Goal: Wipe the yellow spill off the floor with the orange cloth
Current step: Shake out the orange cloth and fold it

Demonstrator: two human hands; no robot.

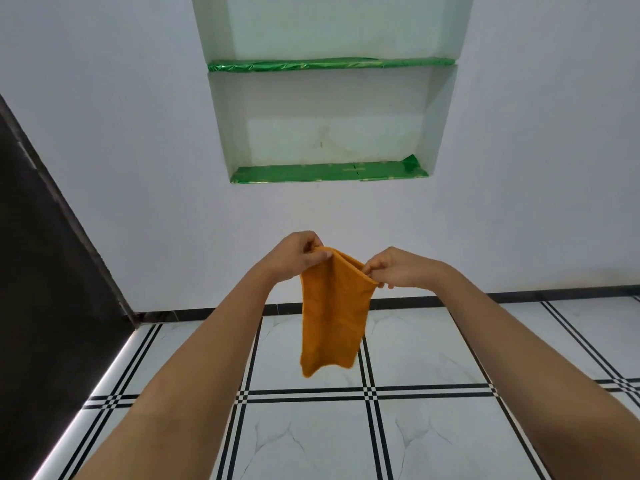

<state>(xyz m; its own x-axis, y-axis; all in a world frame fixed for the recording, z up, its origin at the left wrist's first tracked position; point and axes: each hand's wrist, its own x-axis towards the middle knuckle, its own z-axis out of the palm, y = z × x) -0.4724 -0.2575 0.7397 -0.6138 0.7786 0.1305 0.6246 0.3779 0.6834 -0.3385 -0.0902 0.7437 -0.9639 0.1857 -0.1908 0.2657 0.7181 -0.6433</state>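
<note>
The orange cloth (330, 317) hangs folded in the air in front of me, above the tiled floor (426, 344). My left hand (298, 256) pinches its upper left corner. My right hand (394, 268) pinches its upper right corner. The cloth's lower edge dangles free, well above the tiles. No yellow spill shows on the part of the floor in view; the cloth and my arms hide some tiles.
A white wall (519, 168) stands ahead with a recessed niche holding two green-lined shelves (329, 173). A dark panel (45, 271) runs along the left side. The floor is white marble tile with black double stripes and a black skirting at the wall's foot.
</note>
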